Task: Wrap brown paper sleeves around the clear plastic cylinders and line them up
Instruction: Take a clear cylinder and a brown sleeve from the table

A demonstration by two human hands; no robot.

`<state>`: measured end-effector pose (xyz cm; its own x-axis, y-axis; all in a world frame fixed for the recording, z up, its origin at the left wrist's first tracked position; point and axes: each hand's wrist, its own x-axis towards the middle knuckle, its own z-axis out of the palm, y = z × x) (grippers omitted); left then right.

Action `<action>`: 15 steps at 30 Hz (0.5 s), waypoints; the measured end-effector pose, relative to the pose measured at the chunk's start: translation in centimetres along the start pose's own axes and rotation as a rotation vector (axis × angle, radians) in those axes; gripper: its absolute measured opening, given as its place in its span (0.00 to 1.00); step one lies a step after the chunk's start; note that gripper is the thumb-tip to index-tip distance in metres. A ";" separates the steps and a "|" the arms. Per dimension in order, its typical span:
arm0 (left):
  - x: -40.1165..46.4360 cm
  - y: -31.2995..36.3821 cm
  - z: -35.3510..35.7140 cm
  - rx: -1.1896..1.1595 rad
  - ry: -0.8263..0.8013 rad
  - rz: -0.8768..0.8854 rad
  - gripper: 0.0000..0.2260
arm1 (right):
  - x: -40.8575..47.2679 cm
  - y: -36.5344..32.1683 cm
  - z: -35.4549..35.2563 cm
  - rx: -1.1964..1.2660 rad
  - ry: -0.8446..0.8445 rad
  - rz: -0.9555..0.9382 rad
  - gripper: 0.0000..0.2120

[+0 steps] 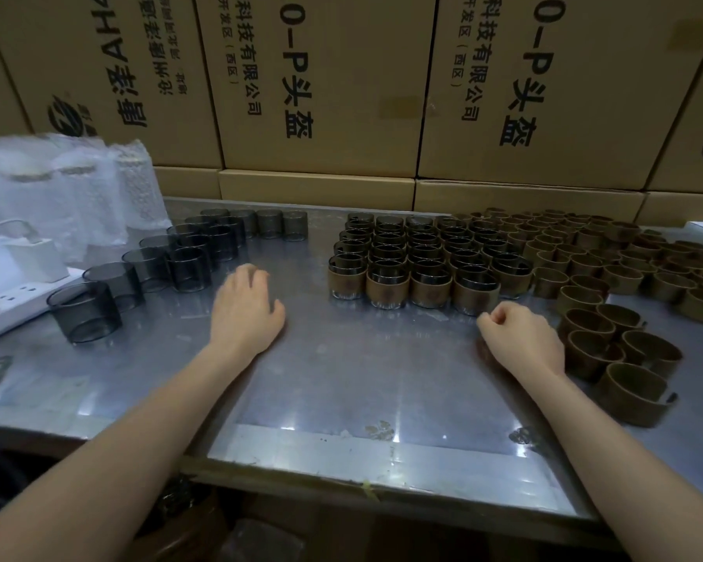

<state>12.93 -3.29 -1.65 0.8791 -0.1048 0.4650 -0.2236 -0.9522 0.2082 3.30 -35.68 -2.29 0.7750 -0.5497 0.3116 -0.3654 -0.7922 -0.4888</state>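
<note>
cartons (321, 75) (printed), power strip (13, 306), bubble wrap (78, 188)

A single head-worn view looks forward and down, close over the metal table (341, 379) toward stacked cartons (321, 83).

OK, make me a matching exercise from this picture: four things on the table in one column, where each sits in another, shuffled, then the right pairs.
Things:
1. bare clear cylinders
2. sleeved cylinders
3. empty paper sleeves
4. white power strip

Places:
A. middle of the table, in neat rows
B. far left edge
C. right side, by the right hand
D. left of centre, beyond the left hand

Pairs: 1-D, 2-A, 3-C, 4-B
</note>
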 end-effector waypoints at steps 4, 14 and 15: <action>1.8 -2.4 0.3 0.179 -0.038 -0.131 0.21 | -0.1 -0.3 0.0 -0.088 -0.024 -0.019 0.13; 3.2 -2.9 0.9 0.283 -0.082 -0.317 0.24 | 0.1 -0.4 0.0 -0.107 -0.056 -0.024 0.13; 3.2 -2.9 0.9 0.282 -0.053 -0.302 0.23 | 0.1 -0.4 0.0 -0.105 -0.055 -0.026 0.13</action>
<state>16.77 -1.12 -1.54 0.9098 0.1837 0.3723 0.1650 -0.9829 0.0816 3.53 -35.45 -2.06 0.8110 -0.5157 0.2764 -0.3946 -0.8308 -0.3924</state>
